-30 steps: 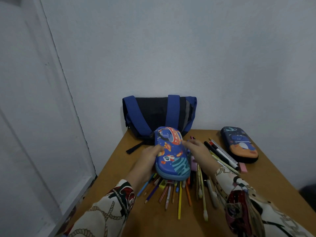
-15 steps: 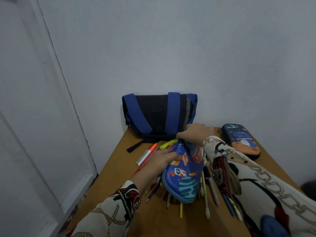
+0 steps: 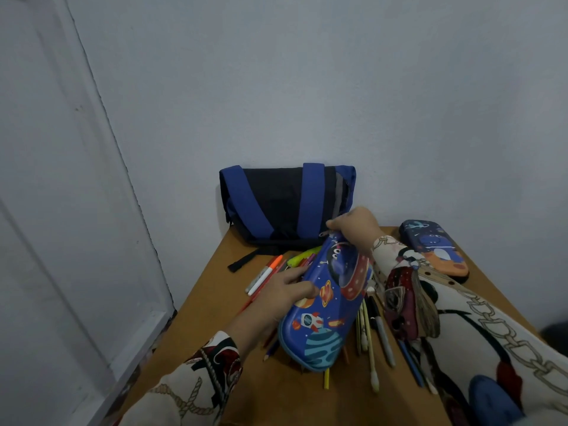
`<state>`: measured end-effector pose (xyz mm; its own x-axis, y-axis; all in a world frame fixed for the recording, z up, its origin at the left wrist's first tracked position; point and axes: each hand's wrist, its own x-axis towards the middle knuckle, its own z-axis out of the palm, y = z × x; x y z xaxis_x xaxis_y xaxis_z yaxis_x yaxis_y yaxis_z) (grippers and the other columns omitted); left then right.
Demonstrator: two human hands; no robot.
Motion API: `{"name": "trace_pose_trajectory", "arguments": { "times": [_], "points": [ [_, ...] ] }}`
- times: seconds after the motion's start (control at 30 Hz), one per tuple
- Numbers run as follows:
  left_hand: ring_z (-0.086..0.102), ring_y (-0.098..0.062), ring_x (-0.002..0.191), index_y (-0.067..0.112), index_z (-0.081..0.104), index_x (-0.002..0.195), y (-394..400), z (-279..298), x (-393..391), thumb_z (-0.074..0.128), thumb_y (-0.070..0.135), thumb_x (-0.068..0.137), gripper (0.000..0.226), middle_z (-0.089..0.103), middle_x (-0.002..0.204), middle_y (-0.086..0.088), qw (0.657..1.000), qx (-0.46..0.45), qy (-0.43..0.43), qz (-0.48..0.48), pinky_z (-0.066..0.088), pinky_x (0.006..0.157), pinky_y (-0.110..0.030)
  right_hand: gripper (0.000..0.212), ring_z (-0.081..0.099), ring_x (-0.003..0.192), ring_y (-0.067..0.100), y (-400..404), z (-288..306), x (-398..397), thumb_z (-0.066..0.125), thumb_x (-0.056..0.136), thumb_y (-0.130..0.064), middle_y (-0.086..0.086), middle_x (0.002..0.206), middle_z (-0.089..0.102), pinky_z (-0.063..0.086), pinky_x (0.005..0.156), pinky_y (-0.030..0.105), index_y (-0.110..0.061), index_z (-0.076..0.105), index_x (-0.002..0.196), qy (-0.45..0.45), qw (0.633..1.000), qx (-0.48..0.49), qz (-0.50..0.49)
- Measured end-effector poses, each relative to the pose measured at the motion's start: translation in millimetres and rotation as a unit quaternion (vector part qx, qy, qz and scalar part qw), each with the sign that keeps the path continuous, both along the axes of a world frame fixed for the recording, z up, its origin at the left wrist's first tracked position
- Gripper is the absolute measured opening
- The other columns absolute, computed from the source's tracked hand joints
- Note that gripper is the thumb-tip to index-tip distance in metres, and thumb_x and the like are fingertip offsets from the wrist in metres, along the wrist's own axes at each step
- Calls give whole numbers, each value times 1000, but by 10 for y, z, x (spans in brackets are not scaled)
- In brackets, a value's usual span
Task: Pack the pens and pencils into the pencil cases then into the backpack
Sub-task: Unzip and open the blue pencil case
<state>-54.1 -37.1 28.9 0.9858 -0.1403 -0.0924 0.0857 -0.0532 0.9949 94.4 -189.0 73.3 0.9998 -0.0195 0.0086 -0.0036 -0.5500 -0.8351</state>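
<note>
Space-print pencil case [image 3: 325, 305]: blue hard shell, rocket, planets and a UFO on the lid, held tilted above the desk [image 3: 212, 305], far end raised toward the backpack [image 3: 287, 204]. Lid looks shut; seam not fully visible.

Left hand [image 3: 282, 298]: on the case's left edge, thumb laid over the lid, the other fingers going under the shell, so it grips the case from the side.

Right hand [image 3: 356, 226]: at the case's far end, fingers curled and pinched at what appears to be the zipper pull [image 3: 325, 233]; contact point small, hard to confirm.

Backpack: black with blue straps, upright against the wall, just beyond the case's far end.

Loose pens and pencils [image 3: 368, 333]: spread on the desk under and on the right of the held case. Further markers, one with an orange cap [image 3: 267, 273] and a yellow-green highlighter [image 3: 302, 255], lie left of the case between it and the backpack.

Second pencil case [image 3: 436, 247]: dark blue and orange, flat on the desk, right of the held case, beyond the right sleeve, well apart from it.
</note>
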Motion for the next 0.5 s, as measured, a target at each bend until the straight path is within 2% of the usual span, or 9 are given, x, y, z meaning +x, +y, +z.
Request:
{"name": "trace_pose_trajectory", "arguments": {
  "times": [0.07, 0.1, 0.13, 0.2, 0.27, 0.37, 0.5],
  "points": [
    [70, -19, 68, 20, 68, 98, 34, -20, -25, 67, 7, 83, 20, 74, 83, -4, 1000, -15, -17, 16, 58, 62, -30, 21, 66, 92, 32, -134, 61, -30, 75, 79, -16, 18, 93, 69, 55, 87, 41, 1, 69, 90, -7, 999, 48, -17],
    [70, -20, 68, 20, 68, 98, 53, -33, -28, 68, 7, 82, 20, 74, 84, -5, 999, -18, -22, 26, 58, 62, -30, 19, 66, 88, 29, -193, 90, -57, 74, 82, -20, 15, 89, 69, 54, 87, 39, -2, 68, 82, -5, 999, 49, 4],
    [71, -21, 69, 20, 69, 98, 64, -37, -32, 69, 9, 81, 21, 75, 84, -6, 999, -20, -27, 34, 58, 62, -31, 25, 64, 83, 24, -222, 135, -102, 71, 86, -28, 11, 86, 69, 52, 85, 37, -5, 67, 76, 1, 999, 40, 35],
    [71, -21, 70, 20, 69, 97, 78, -37, -18, 70, 10, 78, 21, 75, 84, -6, 998, -17, -30, 44, 58, 61, -30, 41, 61, 82, 20, -202, 194, -176, 64, 87, -49, 7, 86, 66, 49, 84, 34, -8, 65, 80, 27, 996, -11, 87],
    [71, -19, 66, 19, 69, 96, 56, -23, -4, 65, 4, 84, 20, 74, 79, -3, 998, -13, -27, 49, 57, 59, -28, 51, 59, 85, 21, -121, 201, -187, 64, 81, -59, 6, 88, 62, 47, 80, 33, -9, 63, 86, 41, 989, -84, 113],
    [70, -17, 65, 18, 68, 96, 9, 0, 4, 62, 2, 86, 20, 74, 77, -3, 999, -6, -18, 51, 56, 57, -26, 47, 58, 80, 17, -10, 192, -189, 66, 78, -60, 4, 85, 61, 44, 69, 30, -13, 61, 80, 24, 972, -188, 140],
    [70, -15, 64, 17, 67, 98, 5, 13, -4, 62, 2, 86, 20, 74, 76, -1, 999, 3, -16, 48, 55, 56, -25, 38, 58, 84, 17, 53, 194, -223, 59, 79, -57, 2, 88, 61, 47, 76, 35, -19, 59, 83, 13, 962, -229, 145]
  ]
}}
